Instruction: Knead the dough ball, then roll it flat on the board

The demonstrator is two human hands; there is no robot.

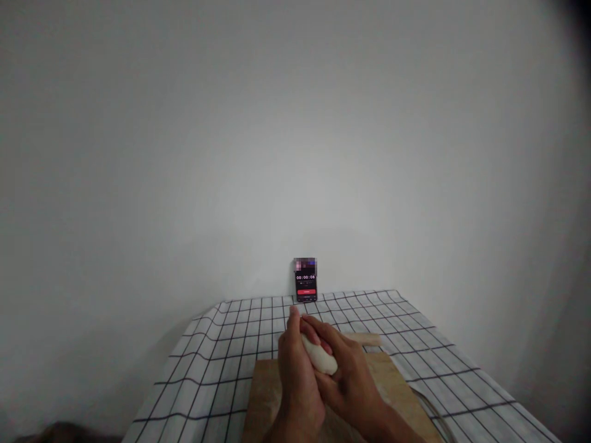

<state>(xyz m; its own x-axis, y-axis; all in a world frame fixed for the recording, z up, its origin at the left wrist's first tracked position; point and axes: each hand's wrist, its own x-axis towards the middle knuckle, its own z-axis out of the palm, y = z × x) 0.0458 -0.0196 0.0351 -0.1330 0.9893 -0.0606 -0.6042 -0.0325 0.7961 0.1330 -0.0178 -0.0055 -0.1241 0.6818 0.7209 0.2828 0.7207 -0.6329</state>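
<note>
A smooth, pale lump of dough [323, 359] is held between my two hands above the wooden board [261, 400]. Upright on the left side, my left hand [296, 375] presses its palm against the dough. From the right, my right hand [349, 374] wraps its fingers over the far end of the lump, with the thumb below. Part of the dough is hidden by the palms and fingers. Pale smudges mark the board's surface.
Behind my right hand lies a pale wooden stick [367, 339], partly hidden. A phone [306, 282] showing a timer leans on the wall at the back. A checked cloth [210, 369] covers the table. A curved thin edge [431, 406] shows right of the board.
</note>
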